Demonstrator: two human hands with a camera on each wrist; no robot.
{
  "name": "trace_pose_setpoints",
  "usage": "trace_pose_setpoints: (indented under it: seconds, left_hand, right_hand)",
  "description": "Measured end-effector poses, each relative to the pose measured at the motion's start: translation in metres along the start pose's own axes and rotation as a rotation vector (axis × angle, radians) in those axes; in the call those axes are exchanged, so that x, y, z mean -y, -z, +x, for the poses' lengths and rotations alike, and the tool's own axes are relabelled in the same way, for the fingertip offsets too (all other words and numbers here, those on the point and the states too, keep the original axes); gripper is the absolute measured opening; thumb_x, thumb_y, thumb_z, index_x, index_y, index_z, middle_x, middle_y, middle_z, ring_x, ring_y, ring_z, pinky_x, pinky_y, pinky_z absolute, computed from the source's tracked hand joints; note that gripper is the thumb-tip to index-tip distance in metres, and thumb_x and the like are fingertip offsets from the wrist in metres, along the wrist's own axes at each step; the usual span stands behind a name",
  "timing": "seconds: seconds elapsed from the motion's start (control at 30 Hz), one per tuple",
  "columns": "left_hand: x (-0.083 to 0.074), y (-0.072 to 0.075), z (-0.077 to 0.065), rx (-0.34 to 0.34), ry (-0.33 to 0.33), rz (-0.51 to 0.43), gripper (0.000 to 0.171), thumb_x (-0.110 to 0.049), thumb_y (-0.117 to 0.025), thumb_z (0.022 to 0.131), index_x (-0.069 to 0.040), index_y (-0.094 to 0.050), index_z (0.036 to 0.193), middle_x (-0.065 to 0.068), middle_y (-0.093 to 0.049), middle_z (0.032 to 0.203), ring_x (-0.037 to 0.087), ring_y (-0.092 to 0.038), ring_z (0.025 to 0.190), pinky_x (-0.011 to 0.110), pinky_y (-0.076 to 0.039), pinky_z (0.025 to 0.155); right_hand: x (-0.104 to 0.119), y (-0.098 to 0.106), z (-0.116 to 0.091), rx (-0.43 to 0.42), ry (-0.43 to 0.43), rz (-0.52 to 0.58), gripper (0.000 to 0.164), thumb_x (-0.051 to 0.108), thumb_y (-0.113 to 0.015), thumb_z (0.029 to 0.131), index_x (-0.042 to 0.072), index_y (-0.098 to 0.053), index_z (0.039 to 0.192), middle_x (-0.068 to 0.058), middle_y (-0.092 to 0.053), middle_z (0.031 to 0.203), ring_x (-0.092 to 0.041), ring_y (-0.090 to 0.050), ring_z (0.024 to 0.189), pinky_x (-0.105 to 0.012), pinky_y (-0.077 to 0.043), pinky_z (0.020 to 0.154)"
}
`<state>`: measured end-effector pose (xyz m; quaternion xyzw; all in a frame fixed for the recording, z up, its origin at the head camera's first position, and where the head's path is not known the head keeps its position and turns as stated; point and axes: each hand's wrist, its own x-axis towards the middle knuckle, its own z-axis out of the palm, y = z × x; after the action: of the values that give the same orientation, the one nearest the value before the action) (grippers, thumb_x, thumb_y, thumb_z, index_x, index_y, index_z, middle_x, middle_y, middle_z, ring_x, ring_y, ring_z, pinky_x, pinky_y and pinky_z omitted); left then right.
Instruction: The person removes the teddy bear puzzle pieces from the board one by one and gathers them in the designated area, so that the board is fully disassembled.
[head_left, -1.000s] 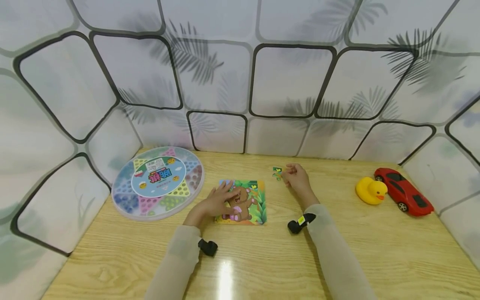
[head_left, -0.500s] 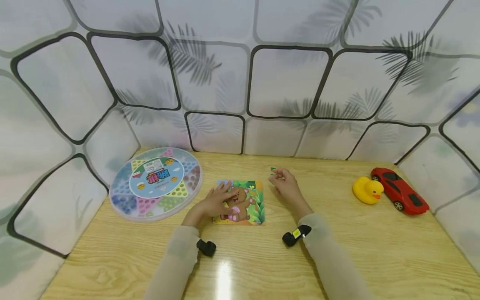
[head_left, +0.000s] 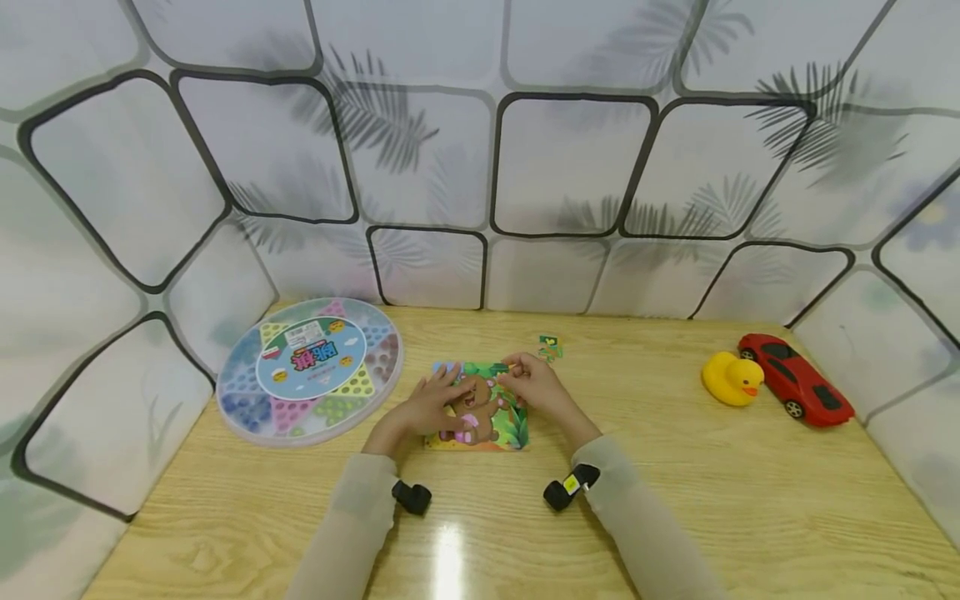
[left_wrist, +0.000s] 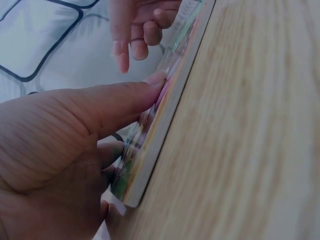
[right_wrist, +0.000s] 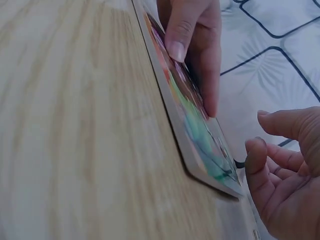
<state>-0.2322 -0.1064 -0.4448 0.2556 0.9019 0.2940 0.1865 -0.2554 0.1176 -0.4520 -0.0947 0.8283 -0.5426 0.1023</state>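
A flat picture puzzle (head_left: pixel 510 435) with a brown bear on it lies on the wooden table, in front of the person. The left hand (head_left: pixel 429 410) rests on its left part, fingers spread and thumb on the picture. In the left wrist view the thumb (left_wrist: pixel 130 97) presses on the puzzle's face near its edge. Over the upper right corner is the right hand (head_left: pixel 542 390). In the right wrist view its thumb and forefinger are apart, and nothing shows between them. Small green puzzle pieces (head_left: pixel 551 346) lie just behind the right hand.
A round Chinese checkers box (head_left: pixel 311 371) lies at the back left. To the right are a yellow toy duck (head_left: pixel 732 380) and a red toy car (head_left: pixel 797 380). A patterned cloth wall (head_left: pixel 555 167) closes off the back and sides.
From beside the small pieces, the right hand has moved left and toward the person to the puzzle's upper right corner. The left hand stays on the puzzle.
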Motion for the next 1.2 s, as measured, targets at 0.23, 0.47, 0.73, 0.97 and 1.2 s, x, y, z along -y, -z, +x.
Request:
trace_pose_setpoints:
  seconds: [0.23,0.47,0.73,0.97,1.2]
  left_hand:
    - [-0.001,-0.001,0.001,0.006,0.008,-0.004,0.074,-0.031,-0.064,0.09,-0.013,-0.027,0.15,0.017,0.0,0.157,0.036,0.009,0.142,0.058,0.006,0.111]
    - [-0.001,-0.001,0.001,0.006,0.005,-0.016,0.074,-0.031,-0.065,0.089,-0.015,-0.026,0.15,0.016,0.001,0.157,0.036,0.01,0.143,0.057,0.007,0.111]
    - [-0.001,0.002,-0.001,0.003,-0.003,-0.037,0.074,-0.031,-0.065,0.089,-0.011,-0.027,0.15,0.018,0.0,0.157,0.037,0.01,0.142,0.057,0.008,0.111]
    - [-0.002,0.006,-0.002,0.021,-0.017,-0.028,0.075,-0.031,-0.064,0.09,-0.01,-0.026,0.15,0.019,0.0,0.157,0.037,0.009,0.142,0.057,0.007,0.111]
    - [-0.001,0.006,-0.003,0.0,-0.011,-0.011,0.076,-0.029,-0.067,0.088,-0.003,-0.027,0.148,0.022,-0.002,0.156,0.04,0.005,0.142,0.057,0.001,0.112]
  right_hand:
    - [0.001,-0.009,0.0,0.036,-0.021,-0.004,0.036,0.014,-0.065,0.09,-0.002,-0.055,0.121,-0.008,-0.063,0.081,-0.012,-0.057,0.054,-0.024,-0.049,0.051]
    - [-0.001,-0.01,0.002,0.027,-0.035,-0.061,0.038,0.017,-0.065,0.091,-0.004,-0.056,0.12,-0.008,-0.063,0.08,-0.011,-0.058,0.055,-0.026,-0.051,0.052]
    - [0.0,-0.012,0.004,0.023,-0.017,-0.159,0.037,0.011,-0.068,0.087,-0.003,-0.059,0.119,-0.004,-0.063,0.073,-0.01,-0.057,0.051,-0.024,-0.05,0.049]
    - [-0.003,-0.016,0.007,0.003,-0.01,-0.213,0.032,0.008,-0.069,0.085,-0.002,-0.06,0.114,-0.003,-0.06,0.069,-0.01,-0.055,0.047,-0.023,-0.049,0.047]
    - [0.002,-0.015,0.005,0.012,-0.023,-0.209,0.029,0.007,-0.068,0.085,-0.002,-0.06,0.112,-0.004,-0.059,0.07,-0.01,-0.054,0.048,-0.023,-0.049,0.047]
